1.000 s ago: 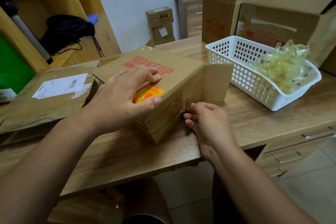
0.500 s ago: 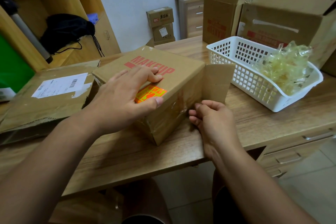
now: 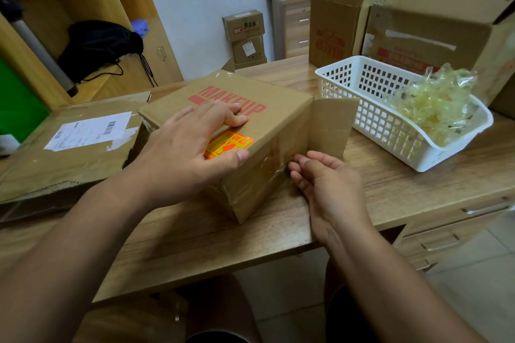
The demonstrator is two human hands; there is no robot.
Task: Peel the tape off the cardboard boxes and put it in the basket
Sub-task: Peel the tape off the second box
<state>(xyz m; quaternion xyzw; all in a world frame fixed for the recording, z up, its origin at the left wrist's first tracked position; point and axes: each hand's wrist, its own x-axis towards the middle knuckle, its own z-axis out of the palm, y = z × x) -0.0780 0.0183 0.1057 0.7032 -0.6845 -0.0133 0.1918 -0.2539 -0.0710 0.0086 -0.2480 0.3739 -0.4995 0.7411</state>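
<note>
A brown cardboard box (image 3: 281, 108) printed MAKEUP lies on the wooden desk, one flap standing open on its right. My left hand (image 3: 192, 145) presses flat on its top beside an orange sticker. Clear tape (image 3: 274, 160) runs wrinkled down the box's near right side. My right hand (image 3: 320, 184) has its curled fingertips against a lifted edge of that tape and pinches it. The white plastic basket (image 3: 370, 125) stands to the right and holds a heap of crumpled yellowish tape (image 3: 429, 106).
A flattened box with a shipping label (image 3: 69, 145) lies left of the MAKEUP box. Large cardboard boxes (image 3: 434, 28) stand behind the basket. A wooden shelf with a black bag (image 3: 97, 47) is at the back left. The desk edge and drawers (image 3: 446, 234) are at the lower right.
My right hand has shifted slightly up along the box's side, staying at the tape's edge. My left hand has stayed on the box top.
</note>
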